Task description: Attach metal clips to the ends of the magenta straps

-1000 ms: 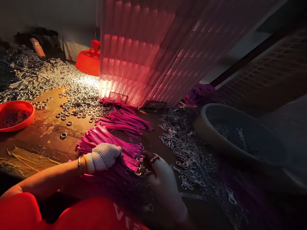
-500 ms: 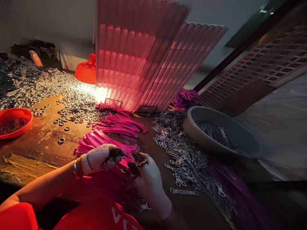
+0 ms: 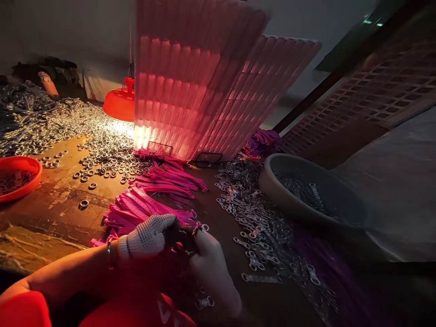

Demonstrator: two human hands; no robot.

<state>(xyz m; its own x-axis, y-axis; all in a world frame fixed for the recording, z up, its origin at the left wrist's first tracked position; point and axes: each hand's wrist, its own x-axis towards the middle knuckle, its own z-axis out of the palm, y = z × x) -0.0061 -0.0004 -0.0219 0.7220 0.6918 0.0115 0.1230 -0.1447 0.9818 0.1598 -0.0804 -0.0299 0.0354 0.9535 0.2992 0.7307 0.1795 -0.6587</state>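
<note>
My left hand [image 3: 150, 236], in a dotted white work glove with dark fingertips, is closed low in the middle of the view. Its fingertips meet those of my right hand [image 3: 213, 263], which is also gloved and closed. Whatever lies between the fingers is too dark and covered to make out. A small metal ring [image 3: 205, 227] shows just at the top of my right hand. Behind the hands lies a fan of bright pink straps [image 3: 136, 204], some with metal rings at their ends.
Loose metal rings [image 3: 112, 154] heap under a red lamp [image 3: 120, 102]. At left is a red bowl [image 3: 36, 181]. Ribbed translucent panels [image 3: 177, 95] stand behind. To the right lie metal links with ringed ends [image 3: 252, 222] beside a large grey basin [image 3: 269, 177].
My hands, a little apart before, have come together at the fingertips. The metal ring that showed in my left fingers is no longer visible there.
</note>
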